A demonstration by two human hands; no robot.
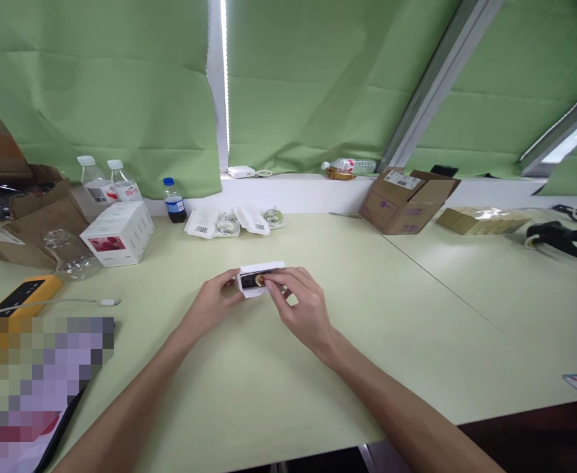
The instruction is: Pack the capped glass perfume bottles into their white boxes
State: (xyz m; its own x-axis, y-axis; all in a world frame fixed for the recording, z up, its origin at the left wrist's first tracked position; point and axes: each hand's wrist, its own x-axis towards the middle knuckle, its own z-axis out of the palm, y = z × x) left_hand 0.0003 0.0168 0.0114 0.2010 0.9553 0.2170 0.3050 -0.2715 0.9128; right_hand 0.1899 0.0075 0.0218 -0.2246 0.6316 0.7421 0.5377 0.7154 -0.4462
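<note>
Holding a small open white box point(263, 267) above or on the middle of the pale green table point(249, 387), unable to tell which. Gripping the box's left end with the left hand point(212, 302), fingers and thumb clamped around it. Reaching into the right part of the box with the right hand point(302, 305), thumb and forefinger close together at a small gold round piece point(260, 280) set against dark contents; unable to tell whether clamped on that piece or merely touching. Beyond, at the far edge, two white packets point(202, 222) with clear round items, and left of them a blue-capped bottle point(174, 203) of dark liquid. Farther left, a white carton point(121, 234) just beside a clear jar point(74, 256); nearer, a yellow device point(46, 287) crossed by a white cable point(79, 301). At far right, an open cardboard box point(391, 207) beside a gold-coloured box point(482, 221).
</note>
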